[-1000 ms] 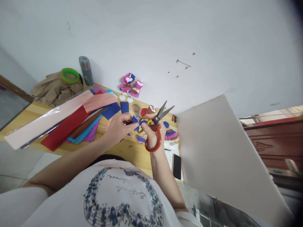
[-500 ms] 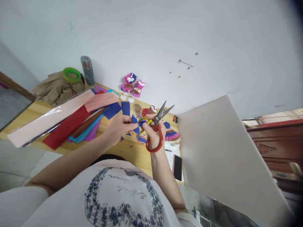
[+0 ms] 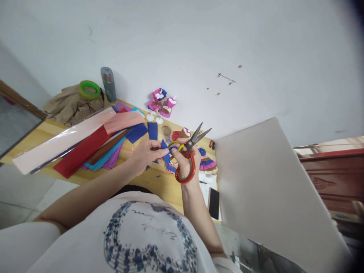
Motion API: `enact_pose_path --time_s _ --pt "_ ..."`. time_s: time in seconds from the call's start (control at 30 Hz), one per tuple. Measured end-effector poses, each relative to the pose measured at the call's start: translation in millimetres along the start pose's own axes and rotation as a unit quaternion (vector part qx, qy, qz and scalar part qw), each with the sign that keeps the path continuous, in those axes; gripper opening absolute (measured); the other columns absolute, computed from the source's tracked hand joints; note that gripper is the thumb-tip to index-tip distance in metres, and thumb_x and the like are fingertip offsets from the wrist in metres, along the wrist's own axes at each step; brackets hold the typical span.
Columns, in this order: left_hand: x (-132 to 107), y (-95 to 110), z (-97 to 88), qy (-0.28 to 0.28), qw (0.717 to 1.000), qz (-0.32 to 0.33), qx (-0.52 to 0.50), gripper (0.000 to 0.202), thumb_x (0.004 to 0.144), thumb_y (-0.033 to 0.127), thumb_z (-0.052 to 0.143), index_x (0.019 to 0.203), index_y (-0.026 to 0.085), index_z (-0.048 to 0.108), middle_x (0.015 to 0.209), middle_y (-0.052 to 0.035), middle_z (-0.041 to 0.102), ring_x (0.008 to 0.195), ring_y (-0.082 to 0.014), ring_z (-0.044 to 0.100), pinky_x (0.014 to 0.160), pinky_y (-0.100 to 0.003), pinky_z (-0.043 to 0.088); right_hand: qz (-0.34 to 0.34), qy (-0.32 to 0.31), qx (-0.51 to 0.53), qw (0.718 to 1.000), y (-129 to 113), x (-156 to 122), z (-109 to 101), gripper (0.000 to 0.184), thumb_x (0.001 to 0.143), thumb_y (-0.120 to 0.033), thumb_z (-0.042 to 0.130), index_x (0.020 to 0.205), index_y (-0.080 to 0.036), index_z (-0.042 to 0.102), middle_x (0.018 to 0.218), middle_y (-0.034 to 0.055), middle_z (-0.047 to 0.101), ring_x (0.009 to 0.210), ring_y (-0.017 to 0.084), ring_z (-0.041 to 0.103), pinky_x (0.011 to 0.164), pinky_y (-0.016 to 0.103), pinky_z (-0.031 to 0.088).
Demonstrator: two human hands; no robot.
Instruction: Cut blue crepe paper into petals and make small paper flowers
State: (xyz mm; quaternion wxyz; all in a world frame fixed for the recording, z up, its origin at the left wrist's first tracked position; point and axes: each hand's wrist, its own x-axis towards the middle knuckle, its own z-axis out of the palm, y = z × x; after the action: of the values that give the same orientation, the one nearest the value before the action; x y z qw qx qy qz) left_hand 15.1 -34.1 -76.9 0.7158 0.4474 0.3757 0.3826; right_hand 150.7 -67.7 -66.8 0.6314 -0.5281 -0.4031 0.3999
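Right hand (image 3: 183, 161): mine, gripping the scissors (image 3: 189, 151), red loop under my palm, blades parted.
Left hand (image 3: 145, 153): mine, just left of the scissors, pinching a blue scrap (image 3: 165, 149) that meets my right fingertips.
Paper sheets (image 3: 85, 146): fanned well left of the scissors on the table (image 3: 159, 185).
Flask (image 3: 109, 83), tape roll (image 3: 89, 89), cloth (image 3: 68, 106): far left of the scissors, by the wall.
Dolls (image 3: 162, 105): behind the scissors.
Phone (image 3: 213, 198): near the scissors, nearer me and to the right.
Board (image 3: 264, 182): right of the scissors.

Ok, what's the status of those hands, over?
Left hand pinches blue paper. Right hand grips scissors, blades open. Coloured sheets beside, on table.
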Motion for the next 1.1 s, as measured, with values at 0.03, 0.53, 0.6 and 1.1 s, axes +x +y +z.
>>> enact_pose_path --time_s 0.03,0.53,0.6,1.1 --pt "0 -1 -0.1 0.008 1.0 0.001 -0.004 0.019 0.067 0.033 0.076 0.063 0.016 0.07 0.058 -0.0009 0.063 0.054 -0.0108 0.054 0.055 -0.024 0.042 0.001 0.0 0.0 1.0 0 0 0 0.03 0.065 -0.022 0.074 0.093 -0.021 0.063 0.071 -0.0032 0.061 0.061 0.011 0.056 0.057 0.025 0.048" --pt "2 0 1.9 0.043 0.998 -0.009 -0.037 0.019 0.063 0.034 0.08 0.062 0.017 0.071 0.058 -0.0004 0.065 0.054 -0.0118 0.056 0.058 -0.025 0.045 0.006 0.002 -0.023 1.0 4 2 -4 0.034 0.062 -0.022 0.073 0.096 -0.022 0.067 0.067 -0.0049 0.056 0.06 0.011 0.052 0.056 0.025 0.044" --pt "2 -1 1.7 0.046 0.998 -0.008 -0.032 0.018 0.062 0.033 0.08 0.063 0.017 0.072 0.057 0.0 0.064 0.054 -0.0115 0.055 0.057 -0.025 0.045 0.01 -0.005 -0.017 1.0 4 2 -3 0.032 0.064 -0.023 0.073 0.095 -0.022 0.067 0.067 -0.0047 0.055 0.061 0.011 0.052 0.057 0.025 0.044" --pt "12 7 -38.8 0.127 0.982 0.028 -0.135 0.018 0.061 0.027 0.083 0.06 0.015 0.069 0.062 -0.0021 0.067 0.057 -0.0103 0.058 0.059 -0.024 0.047 0.042 -0.107 -0.176 0.978 81 17 -33 0.033 0.076 -0.043 0.07 0.097 -0.018 0.062 0.068 -0.0027 0.062 0.056 0.012 0.055 0.055 0.026 0.045"
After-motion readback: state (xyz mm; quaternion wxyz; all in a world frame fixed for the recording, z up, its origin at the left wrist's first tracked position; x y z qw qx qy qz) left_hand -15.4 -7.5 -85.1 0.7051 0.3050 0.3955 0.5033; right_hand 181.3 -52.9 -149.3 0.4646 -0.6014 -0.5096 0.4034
